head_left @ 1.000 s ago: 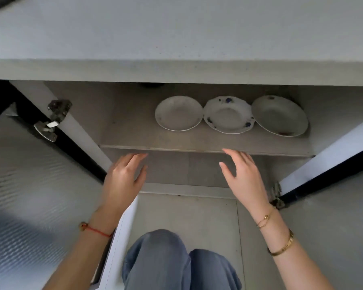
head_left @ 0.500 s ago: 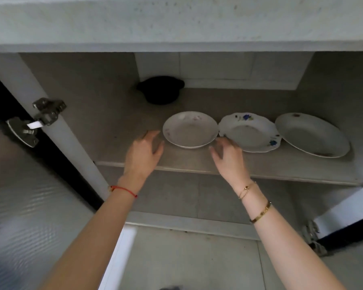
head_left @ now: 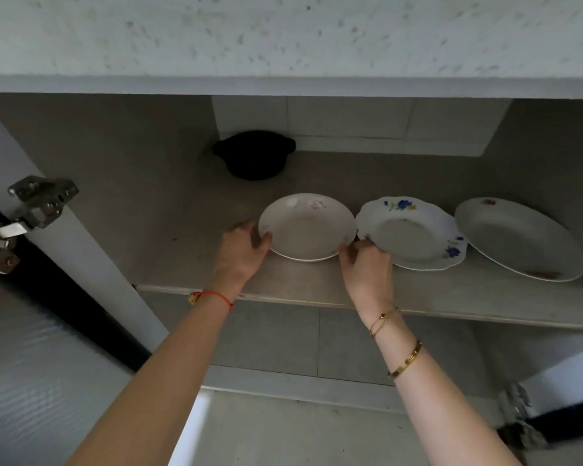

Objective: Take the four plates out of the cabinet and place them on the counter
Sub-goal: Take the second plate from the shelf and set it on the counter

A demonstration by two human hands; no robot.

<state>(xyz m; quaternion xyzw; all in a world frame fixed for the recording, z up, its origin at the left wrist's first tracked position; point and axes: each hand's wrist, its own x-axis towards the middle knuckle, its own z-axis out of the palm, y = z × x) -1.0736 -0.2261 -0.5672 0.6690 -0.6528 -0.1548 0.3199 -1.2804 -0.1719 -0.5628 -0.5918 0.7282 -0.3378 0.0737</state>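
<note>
Both hands pinch the leftmost plate (head_left: 306,227) at mid-frame on the cabinet shelf (head_left: 196,257): left hand (head_left: 241,252) at its left rim, right hand (head_left: 366,267) at its right. Lift level, clearing the neighbouring blue-flowered plate (head_left: 413,233).

Both hands (head_left: 243,253) (head_left: 367,270) now forward from the shelf edge onto the leftmost plate's (head_left: 307,227) rim.

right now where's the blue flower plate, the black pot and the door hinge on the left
blue flower plate (head_left: 414,235), head view, on its bare centre well
black pot (head_left: 254,156), head view, on the middle of its dark body
door hinge (head_left: 37,203), head view, on its metal arm
</note>
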